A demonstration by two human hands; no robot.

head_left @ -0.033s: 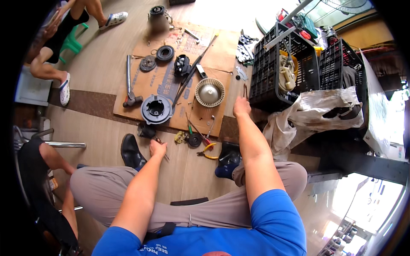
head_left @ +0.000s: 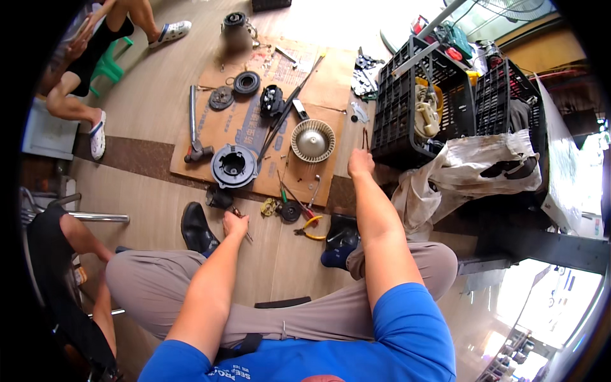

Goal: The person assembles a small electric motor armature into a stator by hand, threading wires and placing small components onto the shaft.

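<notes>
My left hand (head_left: pixel 236 225) is closed around a slim metal piece (head_left: pixel 249 237) whose end sticks out below the fist. Just beyond the fist lies a dark cylindrical part (head_left: pixel 219 197); I cannot tell whether the two are joined. My right hand (head_left: pixel 361 163) grips a slim, dark two-pronged tool (head_left: pixel 365 137) pointing away from me, between the cardboard and the black crate. On the cardboard sheet (head_left: pixel 318 181), a round fan wheel (head_left: pixel 312 140) sits left of my right hand. A grey round housing (head_left: pixel 233 167) lies beyond my left hand.
Yellow-handled pliers (head_left: pixel 310 228), a green-handled screwdriver (head_left: pixel 282 193) and a small black disc (head_left: pixel 290 211) lie between my feet. A hammer (head_left: pixel 193 121) rests along the cardboard's left side. Black crates (head_left: pixel 391 130) with a dirty cloth (head_left: pixel 468 165) stand right. Other people sit left.
</notes>
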